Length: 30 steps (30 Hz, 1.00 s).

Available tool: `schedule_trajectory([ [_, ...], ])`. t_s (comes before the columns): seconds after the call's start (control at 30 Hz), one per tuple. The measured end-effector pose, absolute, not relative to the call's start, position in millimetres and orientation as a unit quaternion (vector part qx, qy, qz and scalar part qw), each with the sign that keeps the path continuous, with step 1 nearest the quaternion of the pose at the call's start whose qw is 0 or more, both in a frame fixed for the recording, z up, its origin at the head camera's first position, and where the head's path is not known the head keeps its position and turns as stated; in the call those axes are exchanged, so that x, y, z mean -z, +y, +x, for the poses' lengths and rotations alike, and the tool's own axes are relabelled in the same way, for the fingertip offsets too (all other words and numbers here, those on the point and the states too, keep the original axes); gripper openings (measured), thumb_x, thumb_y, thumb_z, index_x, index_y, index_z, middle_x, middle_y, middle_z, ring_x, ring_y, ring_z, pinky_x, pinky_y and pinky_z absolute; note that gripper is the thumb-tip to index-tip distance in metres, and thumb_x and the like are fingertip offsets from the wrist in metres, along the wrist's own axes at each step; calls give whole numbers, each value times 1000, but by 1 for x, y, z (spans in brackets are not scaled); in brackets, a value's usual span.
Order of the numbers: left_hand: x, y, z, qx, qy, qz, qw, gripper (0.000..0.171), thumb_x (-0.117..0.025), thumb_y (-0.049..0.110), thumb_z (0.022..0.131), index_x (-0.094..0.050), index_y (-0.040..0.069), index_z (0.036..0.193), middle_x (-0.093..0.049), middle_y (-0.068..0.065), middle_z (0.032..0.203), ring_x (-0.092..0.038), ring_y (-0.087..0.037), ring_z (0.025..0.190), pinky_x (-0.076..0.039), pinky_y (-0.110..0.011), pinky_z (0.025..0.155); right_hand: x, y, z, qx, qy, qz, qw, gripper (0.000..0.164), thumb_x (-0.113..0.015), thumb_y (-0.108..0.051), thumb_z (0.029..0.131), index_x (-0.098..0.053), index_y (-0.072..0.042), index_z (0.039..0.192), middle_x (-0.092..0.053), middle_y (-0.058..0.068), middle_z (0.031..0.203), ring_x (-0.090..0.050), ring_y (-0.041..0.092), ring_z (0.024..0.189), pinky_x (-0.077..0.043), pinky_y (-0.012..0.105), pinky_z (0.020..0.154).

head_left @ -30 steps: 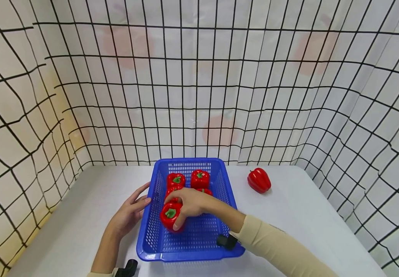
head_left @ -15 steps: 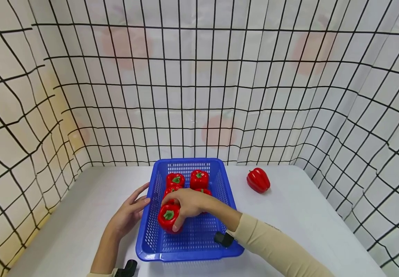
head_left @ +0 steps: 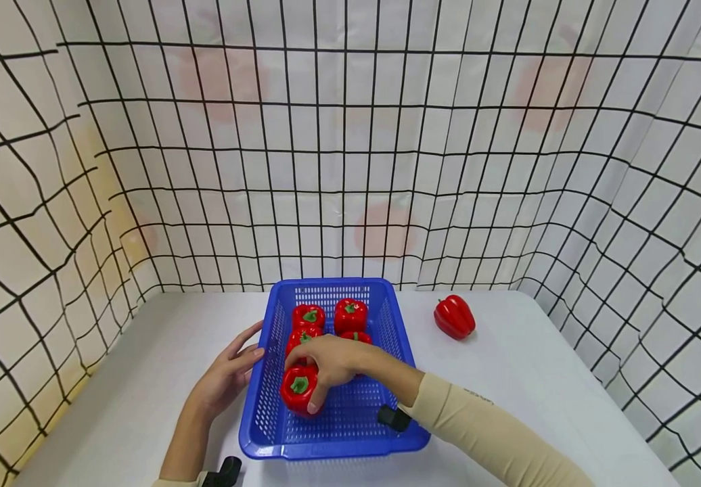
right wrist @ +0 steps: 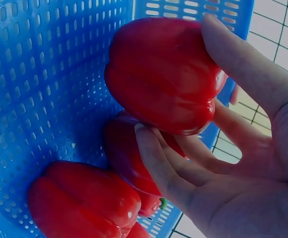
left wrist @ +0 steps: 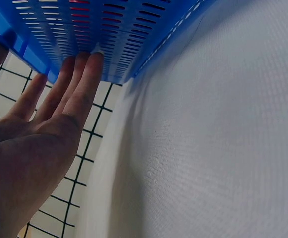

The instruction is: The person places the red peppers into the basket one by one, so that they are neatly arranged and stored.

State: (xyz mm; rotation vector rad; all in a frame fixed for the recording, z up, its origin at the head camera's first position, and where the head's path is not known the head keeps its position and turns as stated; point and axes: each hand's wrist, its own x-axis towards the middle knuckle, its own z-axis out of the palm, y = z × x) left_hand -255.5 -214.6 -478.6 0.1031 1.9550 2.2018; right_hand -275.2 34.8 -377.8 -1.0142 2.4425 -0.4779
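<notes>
A blue perforated basket (head_left: 335, 450) stands on the white table with several red bell peppers in it. My right hand (head_left: 337, 360) reaches into the basket and grips one red bell pepper (head_left: 295, 399) between thumb and fingers, its green stem facing up. In the right wrist view this bell pepper (right wrist: 158, 74) sits between the thumb (right wrist: 238, 54) and the curled fingers, above other peppers. My left hand (head_left: 224, 381) is at the basket's left side. In the left wrist view its straight fingers (left wrist: 84, 87) touch the slotted outer wall (left wrist: 119, 34).
Farther back in the basket, other bell peppers (head_left: 350, 316) stand stem up. One red bell pepper (head_left: 455, 317) lies on its side on the table (head_left: 509, 379), right of the basket. Black grid netting (head_left: 344, 169) over white sheeting encloses the back and sides.
My right hand and the gripped bell pepper shifted slightly left, then a little toward the basket's near end, uncovering more of the pepper behind. The left hand stays at the basket's side.
</notes>
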Motion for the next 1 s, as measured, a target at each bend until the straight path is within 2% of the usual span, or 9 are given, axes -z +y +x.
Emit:
schedule_trajectory([
  [0.27, 479, -215, -255, -743, 661, 39, 99, 71, -61, 27, 100, -25, 32, 160, -44, -17, 156, -64, -30, 126, -54, -44, 102, 378, 35, -274, 162, 884, -372, 231, 71, -94, -23, 66, -64, -33, 130, -65, -9, 124, -57, 15, 118, -60, 30, 85],
  [0.57, 479, -215, -254, -742, 663, 42, 97, 70, -60, 27, 100, -25, 33, 161, -44, -17, 156, -62, -31, 127, -53, -45, 103, 379, 35, -272, 155, 886, -364, 243, 69, -94, -22, 67, -64, -37, 128, -63, -8, 110, -57, 11, 103, -57, 27, 80],
  [1.0, 479, -215, -255, -743, 662, 33, 98, 71, -61, 27, 99, -25, 33, 160, -44, -16, 156, -62, -32, 128, -54, -45, 102, 383, 33, -268, 170, 884, -349, 261, 69, -94, -15, 66, -64, -35, 125, -63, -6, 109, -57, 12, 103, -60, 30, 78],
])
